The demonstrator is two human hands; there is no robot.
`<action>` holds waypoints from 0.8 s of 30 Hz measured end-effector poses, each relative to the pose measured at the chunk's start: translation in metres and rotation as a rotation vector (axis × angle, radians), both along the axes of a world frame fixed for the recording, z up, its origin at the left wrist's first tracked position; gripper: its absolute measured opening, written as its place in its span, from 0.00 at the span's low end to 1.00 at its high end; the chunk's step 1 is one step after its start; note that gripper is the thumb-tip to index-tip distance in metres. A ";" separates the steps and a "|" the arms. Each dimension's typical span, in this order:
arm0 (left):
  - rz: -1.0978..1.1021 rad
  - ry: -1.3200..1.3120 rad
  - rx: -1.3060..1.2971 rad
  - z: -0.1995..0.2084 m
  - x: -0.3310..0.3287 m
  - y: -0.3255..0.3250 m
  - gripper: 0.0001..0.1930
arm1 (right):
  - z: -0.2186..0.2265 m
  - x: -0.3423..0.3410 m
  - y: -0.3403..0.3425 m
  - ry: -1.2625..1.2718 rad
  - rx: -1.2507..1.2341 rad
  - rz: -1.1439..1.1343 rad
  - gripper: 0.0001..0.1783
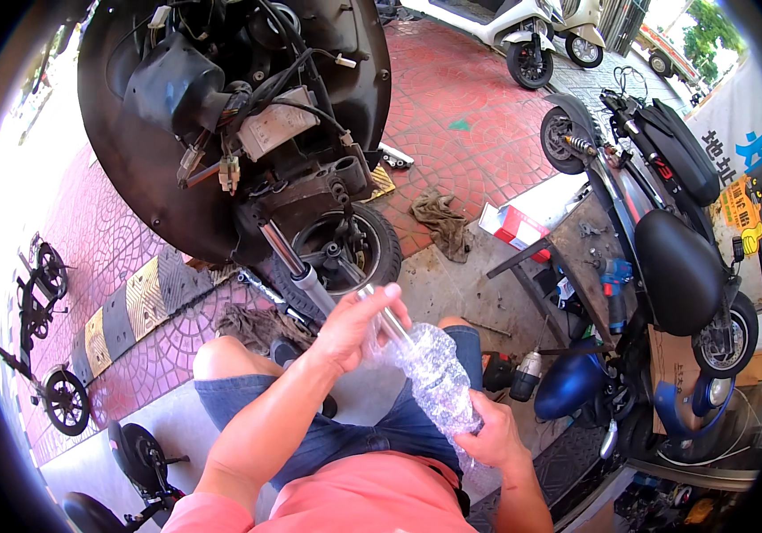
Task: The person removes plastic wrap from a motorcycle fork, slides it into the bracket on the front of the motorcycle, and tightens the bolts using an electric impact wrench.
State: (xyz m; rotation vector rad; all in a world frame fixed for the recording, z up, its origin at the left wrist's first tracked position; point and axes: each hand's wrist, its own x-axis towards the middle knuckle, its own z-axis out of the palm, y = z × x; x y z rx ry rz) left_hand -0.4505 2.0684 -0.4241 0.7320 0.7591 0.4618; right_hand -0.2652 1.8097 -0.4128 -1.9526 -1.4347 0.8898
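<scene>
Above my lap I hold a shiny metal fork tube (391, 325), its lower part inside clear bubble wrap (439, 377). My left hand (350, 330) is closed around the bare upper end of the tube. Lower down, my right hand (495, 433) grips the bottom of the bubble wrap. Right in front stands a scooter front end with a dark body panel (132, 178), loose wiring and connectors showing. Below the panel a fork leg (285, 252) slants down beside the front wheel (385, 244).
A dark rag (440, 222) lies on the paving. On the right, a small workbench (587, 253) holds a blue cordless drill (614, 289); a second drill (526, 375) lies below. Beyond stands a black electric scooter (678, 262). Striped speed-bump pieces (143, 298) lie left.
</scene>
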 end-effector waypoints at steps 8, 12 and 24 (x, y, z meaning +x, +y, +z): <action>0.096 0.027 -0.233 0.010 0.007 -0.005 0.34 | -0.008 0.042 -0.044 0.742 -0.379 -0.087 0.29; 0.273 -0.120 -0.227 0.009 -0.017 0.019 0.33 | -0.032 0.082 -0.120 0.905 -0.238 -0.496 0.18; 0.225 -0.286 -0.292 0.002 -0.016 -0.004 0.32 | -0.029 0.116 -0.141 0.701 0.103 -0.696 0.11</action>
